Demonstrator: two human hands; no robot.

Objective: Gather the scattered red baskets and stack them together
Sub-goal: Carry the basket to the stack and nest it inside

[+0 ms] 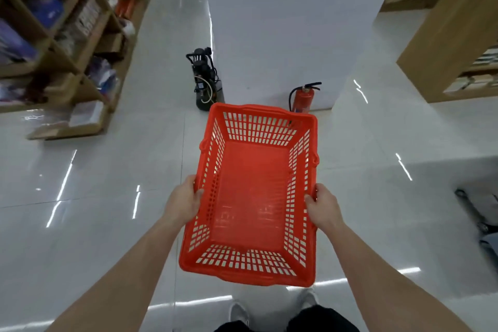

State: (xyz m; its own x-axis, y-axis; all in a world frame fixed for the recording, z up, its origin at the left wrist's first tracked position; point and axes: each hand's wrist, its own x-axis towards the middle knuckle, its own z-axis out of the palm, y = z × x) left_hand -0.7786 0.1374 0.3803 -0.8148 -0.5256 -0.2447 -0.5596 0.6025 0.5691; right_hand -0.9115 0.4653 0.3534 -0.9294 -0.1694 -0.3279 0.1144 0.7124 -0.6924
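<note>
Head view, looking down over a glossy white tiled floor (pixel 102 197). We hold one red basket (pixel 253 197) in the air in front of us, above the floor and just ahead of our shoes (pixel 238 312). Its open mouth faces up toward the camera, and it is empty. The basket's long axis runs away from us, near end at the bottom of the view, far end pointing toward a white pillar (pixel 283 29); it leans slightly to the right. Our left hand (pixel 183 201) is closed over the left long rim, thumb inside the slotted wall. Our right hand (pixel 324 206) is closed over the right long rim in the same manner. Both grips sit nearer our end than the far end. At the pillar's foot stand a red fire extinguisher (pixel 303 98) and, to its left, a black machine (pixel 204 78). Wooden shelving (pixel 67 43) flanks the aisle on the left.
</note>
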